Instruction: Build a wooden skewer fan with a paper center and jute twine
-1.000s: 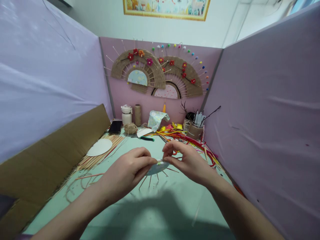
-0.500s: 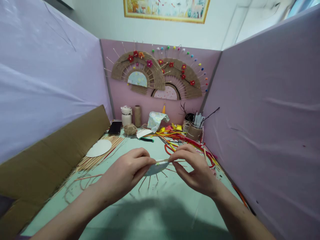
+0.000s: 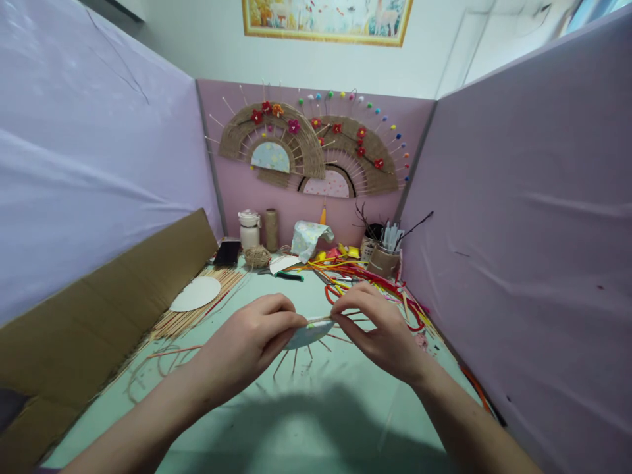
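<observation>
A light blue, fabric-covered half-disc (image 3: pixel 312 333) is held up above the table, its straight edge uppermost. Thin wooden sticks (image 3: pixel 295 361) fan out from its curved side. My left hand (image 3: pixel 264 329) is closed on the left end, thumb and fingers pinching it. Along the straight edge runs a thin brown cord, likely twine (image 3: pixel 320 318). At the right end of that edge, my right hand (image 3: pixel 378 329) pinches the cord between thumb and fingertips. Its fingertips hide whether they also grip the half-disc.
Wooden sticks (image 3: pixel 197 316) and a white oval card (image 3: pixel 195 293) lie left, beside a cardboard strip (image 3: pixel 123 289). Behind are a twine ball (image 3: pixel 257 257), green-handled pliers (image 3: pixel 289 276), patterned cloth (image 3: pixel 309 238) and coloured pipe cleaners (image 3: pixel 340 268). Two woven fans (image 3: pixel 276 125) hang on the back panel.
My right hand has shifted slightly left along the straight edge, with its fingertips closer together on the cord. My left hand and the half-disc stay nearly where they were.
</observation>
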`<move>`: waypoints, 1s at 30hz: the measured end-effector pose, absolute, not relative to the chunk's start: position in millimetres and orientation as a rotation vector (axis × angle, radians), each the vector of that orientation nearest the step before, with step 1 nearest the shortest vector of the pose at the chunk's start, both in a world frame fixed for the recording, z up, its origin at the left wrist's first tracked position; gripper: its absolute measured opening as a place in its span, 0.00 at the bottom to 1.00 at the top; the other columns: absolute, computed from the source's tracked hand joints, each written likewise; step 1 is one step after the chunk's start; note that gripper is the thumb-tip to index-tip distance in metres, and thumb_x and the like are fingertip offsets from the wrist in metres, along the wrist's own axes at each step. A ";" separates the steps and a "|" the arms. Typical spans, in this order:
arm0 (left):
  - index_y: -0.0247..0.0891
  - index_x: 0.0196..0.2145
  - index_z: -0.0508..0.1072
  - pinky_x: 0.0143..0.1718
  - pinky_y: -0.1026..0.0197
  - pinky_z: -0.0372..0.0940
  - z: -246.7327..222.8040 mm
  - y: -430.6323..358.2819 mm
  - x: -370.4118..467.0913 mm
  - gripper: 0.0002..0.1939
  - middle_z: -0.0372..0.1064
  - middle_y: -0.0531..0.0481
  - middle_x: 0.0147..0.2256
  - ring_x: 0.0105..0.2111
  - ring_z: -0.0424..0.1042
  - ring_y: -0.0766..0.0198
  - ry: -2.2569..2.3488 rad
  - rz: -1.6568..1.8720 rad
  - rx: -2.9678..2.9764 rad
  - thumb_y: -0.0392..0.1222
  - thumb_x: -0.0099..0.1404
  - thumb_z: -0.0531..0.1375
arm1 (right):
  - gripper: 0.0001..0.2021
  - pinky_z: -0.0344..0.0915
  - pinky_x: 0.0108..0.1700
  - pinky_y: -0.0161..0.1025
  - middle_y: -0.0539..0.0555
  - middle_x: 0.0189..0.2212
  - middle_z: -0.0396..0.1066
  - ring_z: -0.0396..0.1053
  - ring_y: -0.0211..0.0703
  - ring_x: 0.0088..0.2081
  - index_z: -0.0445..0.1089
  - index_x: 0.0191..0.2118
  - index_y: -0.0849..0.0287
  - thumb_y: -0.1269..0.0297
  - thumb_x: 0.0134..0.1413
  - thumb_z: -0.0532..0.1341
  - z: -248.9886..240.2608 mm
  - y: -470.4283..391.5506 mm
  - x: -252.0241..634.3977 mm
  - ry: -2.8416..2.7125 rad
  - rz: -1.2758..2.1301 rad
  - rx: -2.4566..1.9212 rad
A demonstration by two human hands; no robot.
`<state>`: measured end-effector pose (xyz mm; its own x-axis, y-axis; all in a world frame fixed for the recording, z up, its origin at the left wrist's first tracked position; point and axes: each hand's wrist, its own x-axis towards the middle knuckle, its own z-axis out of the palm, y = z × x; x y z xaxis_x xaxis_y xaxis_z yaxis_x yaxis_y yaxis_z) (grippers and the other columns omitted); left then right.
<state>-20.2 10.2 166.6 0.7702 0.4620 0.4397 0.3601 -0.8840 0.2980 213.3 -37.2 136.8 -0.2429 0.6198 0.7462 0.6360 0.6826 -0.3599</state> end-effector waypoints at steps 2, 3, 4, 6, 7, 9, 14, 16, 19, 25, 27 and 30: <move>0.40 0.43 0.75 0.36 0.63 0.65 166.3 10.6 -19.7 0.13 0.69 0.48 0.36 0.35 0.69 0.66 0.644 0.768 2.771 0.36 0.70 0.51 | 0.04 0.65 0.42 0.42 0.52 0.34 0.71 0.67 0.43 0.38 0.67 0.38 0.56 0.73 0.59 0.60 139.8 -37.5 213.2 -1.940 0.039 -1.011; 0.40 0.43 0.75 0.36 0.63 0.65 166.2 10.8 -19.5 0.13 0.69 0.48 0.36 0.35 0.69 0.66 0.642 0.766 2.772 0.36 0.70 0.51 | 0.04 0.65 0.42 0.41 0.52 0.34 0.71 0.68 0.42 0.38 0.67 0.38 0.56 0.72 0.58 0.61 141.8 -37.8 213.0 -1.948 0.073 -1.037; 0.40 0.43 0.75 0.36 0.63 0.65 166.1 10.9 -19.4 0.13 0.69 0.48 0.37 0.35 0.69 0.65 0.644 0.765 2.773 0.36 0.70 0.51 | 0.04 0.65 0.42 0.41 0.52 0.34 0.72 0.68 0.42 0.38 0.68 0.38 0.56 0.72 0.58 0.61 144.0 -38.1 212.8 -1.955 0.111 -1.064; 0.40 0.43 0.75 0.36 0.63 0.65 166.1 10.5 -19.5 0.13 0.69 0.48 0.37 0.36 0.69 0.65 0.648 0.761 2.772 0.36 0.70 0.51 | 0.04 0.65 0.41 0.39 0.51 0.35 0.72 0.69 0.41 0.37 0.68 0.37 0.55 0.71 0.58 0.62 148.6 -38.5 212.5 -1.968 0.194 -1.111; 0.40 0.43 0.75 0.36 0.63 0.65 166.2 10.2 -19.7 0.13 0.69 0.48 0.37 0.36 0.69 0.65 0.648 0.760 2.772 0.36 0.70 0.51 | 0.04 0.66 0.41 0.38 0.51 0.35 0.73 0.70 0.41 0.37 0.68 0.37 0.55 0.72 0.57 0.62 150.9 -38.4 212.5 -1.972 0.234 -1.127; 0.39 0.43 0.75 0.36 0.63 0.64 166.5 9.3 -20.2 0.13 0.69 0.48 0.36 0.36 0.69 0.65 0.648 0.752 2.774 0.36 0.70 0.51 | 0.06 0.66 0.41 0.37 0.50 0.34 0.73 0.70 0.40 0.37 0.68 0.37 0.55 0.73 0.56 0.62 155.6 -37.4 212.7 -1.975 0.295 -1.152; 0.39 0.43 0.75 0.35 0.64 0.64 166.2 8.6 -21.2 0.13 0.68 0.48 0.36 0.35 0.69 0.66 0.625 0.756 2.783 0.36 0.70 0.51 | 0.09 0.64 0.39 0.35 0.47 0.32 0.73 0.70 0.37 0.35 0.67 0.37 0.55 0.77 0.54 0.62 168.4 -33.7 212.6 -2.044 0.380 -1.187; 0.40 0.43 0.75 0.36 0.64 0.64 165.6 9.0 -21.1 0.13 0.68 0.48 0.36 0.35 0.69 0.66 0.627 0.752 2.786 0.35 0.70 0.51 | 0.09 0.64 0.38 0.35 0.46 0.31 0.73 0.70 0.37 0.34 0.67 0.37 0.56 0.77 0.55 0.62 172.6 -33.1 211.6 -2.092 0.366 -1.198; 0.40 0.42 0.75 0.35 0.64 0.64 165.4 9.7 -20.5 0.12 0.69 0.49 0.36 0.35 0.69 0.66 0.622 0.768 2.792 0.35 0.70 0.51 | 0.09 0.63 0.37 0.35 0.48 0.32 0.72 0.69 0.38 0.35 0.66 0.38 0.56 0.77 0.55 0.61 176.1 -32.9 209.9 -2.165 0.273 -1.221; 0.40 0.42 0.75 0.35 0.63 0.64 167.0 8.9 -20.3 0.12 0.69 0.48 0.36 0.35 0.69 0.65 0.619 0.751 2.796 0.35 0.69 0.52 | 0.11 0.62 0.35 0.35 0.48 0.31 0.71 0.68 0.38 0.34 0.66 0.42 0.55 0.76 0.55 0.60 176.0 -30.4 210.8 -2.246 0.242 -1.231; 0.40 0.43 0.75 0.36 0.63 0.65 166.8 8.6 -20.8 0.12 0.69 0.48 0.36 0.36 0.69 0.65 0.610 0.753 2.800 0.35 0.69 0.52 | 0.10 0.62 0.35 0.35 0.48 0.31 0.71 0.68 0.38 0.33 0.65 0.42 0.55 0.76 0.55 0.59 175.9 -29.6 211.5 -2.246 0.268 -1.245; 0.40 0.46 0.74 0.37 0.62 0.65 165.1 8.9 -21.8 0.12 0.69 0.47 0.37 0.37 0.69 0.64 0.585 0.755 2.830 0.36 0.69 0.53 | 0.10 0.62 0.34 0.35 0.48 0.31 0.72 0.68 0.39 0.33 0.65 0.41 0.55 0.76 0.55 0.59 176.6 -30.2 211.4 -2.240 0.259 -1.252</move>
<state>-21.8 8.9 165.1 0.7966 0.4080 0.4460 0.3302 -0.9117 0.2444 211.4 -30.2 176.6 -0.4111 0.8317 0.3732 0.7246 0.5465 -0.4198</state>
